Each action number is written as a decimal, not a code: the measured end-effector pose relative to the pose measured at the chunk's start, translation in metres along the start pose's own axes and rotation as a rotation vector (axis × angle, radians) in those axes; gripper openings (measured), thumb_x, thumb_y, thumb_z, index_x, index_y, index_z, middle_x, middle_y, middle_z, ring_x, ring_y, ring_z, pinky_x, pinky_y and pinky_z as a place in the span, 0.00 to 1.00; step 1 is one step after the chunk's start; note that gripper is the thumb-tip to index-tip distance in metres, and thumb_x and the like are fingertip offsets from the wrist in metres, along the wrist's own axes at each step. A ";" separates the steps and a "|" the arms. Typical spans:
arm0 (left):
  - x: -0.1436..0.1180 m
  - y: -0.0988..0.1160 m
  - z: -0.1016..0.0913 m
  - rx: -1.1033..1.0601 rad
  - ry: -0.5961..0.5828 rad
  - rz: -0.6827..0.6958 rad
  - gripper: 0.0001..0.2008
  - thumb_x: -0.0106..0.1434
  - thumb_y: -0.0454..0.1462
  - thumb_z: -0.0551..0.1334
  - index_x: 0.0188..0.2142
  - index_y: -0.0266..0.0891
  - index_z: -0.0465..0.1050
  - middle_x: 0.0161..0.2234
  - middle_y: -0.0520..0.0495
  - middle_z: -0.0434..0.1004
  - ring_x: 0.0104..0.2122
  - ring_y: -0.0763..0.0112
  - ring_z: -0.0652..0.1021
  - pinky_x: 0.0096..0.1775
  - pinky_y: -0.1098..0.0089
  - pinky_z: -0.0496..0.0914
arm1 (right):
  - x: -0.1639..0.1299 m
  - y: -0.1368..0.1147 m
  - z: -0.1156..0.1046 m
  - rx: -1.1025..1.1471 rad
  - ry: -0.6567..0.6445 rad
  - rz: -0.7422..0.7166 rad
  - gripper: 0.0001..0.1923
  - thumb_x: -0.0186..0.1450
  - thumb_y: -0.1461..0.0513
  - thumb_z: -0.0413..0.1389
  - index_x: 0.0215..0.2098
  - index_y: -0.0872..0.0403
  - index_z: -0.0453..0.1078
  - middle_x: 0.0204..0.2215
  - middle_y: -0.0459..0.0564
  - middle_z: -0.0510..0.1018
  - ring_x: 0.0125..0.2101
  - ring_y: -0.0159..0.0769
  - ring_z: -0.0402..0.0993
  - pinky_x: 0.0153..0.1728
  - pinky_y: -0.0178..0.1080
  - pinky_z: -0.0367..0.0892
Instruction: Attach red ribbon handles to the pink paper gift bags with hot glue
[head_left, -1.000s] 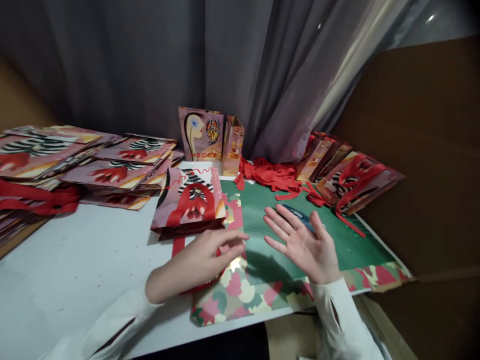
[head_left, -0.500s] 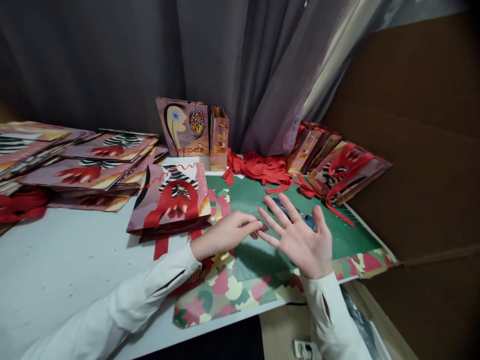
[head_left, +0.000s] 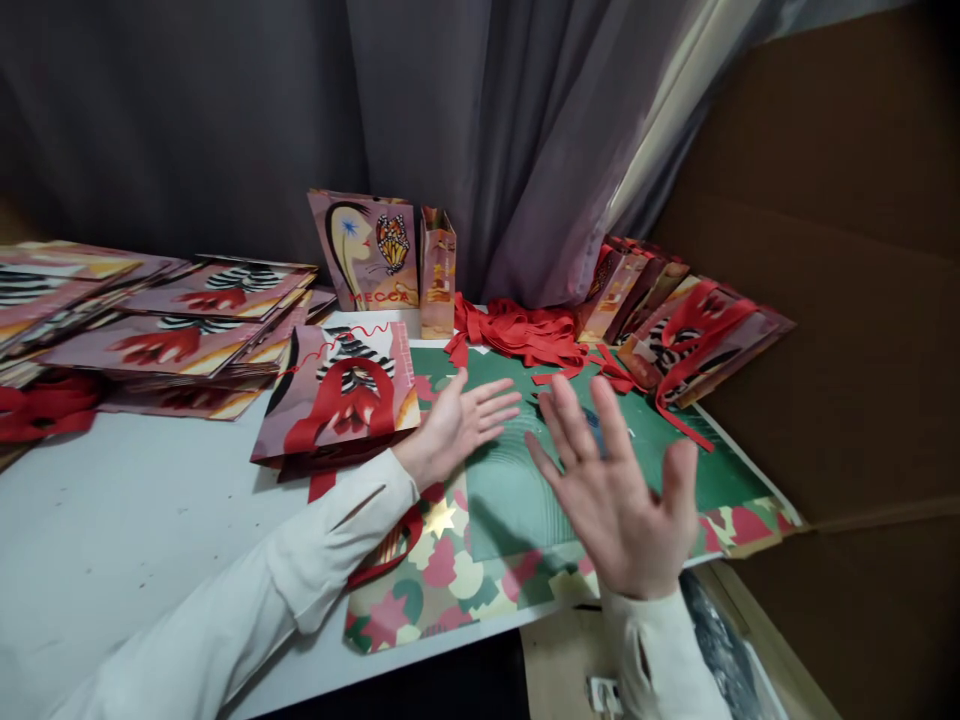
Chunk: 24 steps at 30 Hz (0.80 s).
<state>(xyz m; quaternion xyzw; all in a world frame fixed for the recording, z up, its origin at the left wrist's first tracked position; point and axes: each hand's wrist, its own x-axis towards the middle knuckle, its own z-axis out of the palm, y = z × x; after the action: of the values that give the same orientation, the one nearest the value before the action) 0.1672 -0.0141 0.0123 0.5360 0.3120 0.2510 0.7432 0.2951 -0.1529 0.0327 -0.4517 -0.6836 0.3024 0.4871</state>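
My left hand [head_left: 459, 425] is open, palm turned up and fingers stretched to the right, holding nothing. Just left of it lies a printed paper gift bag [head_left: 349, 385] with a red ribbon handle. My right hand [head_left: 619, 490] is raised with spread fingers, palm showing, and nothing in it. Under both hands is a green cutting mat [head_left: 517, 500] on camouflage-patterned paper [head_left: 465, 580]. Partly behind my right fingers sits a dark blue object [head_left: 592, 432] that I cannot make out.
Red ribbons [head_left: 525, 335] are heaped at the mat's back edge. Two bags [head_left: 367, 255] stand before the grey curtain [head_left: 420, 110]. More ribboned bags [head_left: 690, 335] lean at the right, beside a cardboard wall [head_left: 847, 350]. Flat bags [head_left: 172, 335] are stacked at the left.
My hands have come apart. The left fingers, pinched near the right fingertips before, are now stretched out. My right hand has moved slightly right and nearer to me.
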 end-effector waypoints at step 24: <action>-0.101 -0.056 -0.111 1.574 0.282 0.092 0.24 0.69 0.42 0.44 0.56 0.34 0.67 0.55 0.35 0.72 0.54 0.51 0.73 0.53 0.52 0.69 | 0.085 0.050 0.119 -0.686 -0.084 0.375 0.22 0.64 0.57 0.54 0.55 0.57 0.63 0.46 0.58 0.78 0.44 0.45 0.76 0.42 0.42 0.69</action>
<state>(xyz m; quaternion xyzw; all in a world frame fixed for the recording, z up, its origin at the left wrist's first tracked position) 0.0189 -0.0314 -0.0473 0.8786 0.4662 0.0531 0.0894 0.1891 -0.0523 -0.0174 -0.6924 -0.6700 0.1584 0.2158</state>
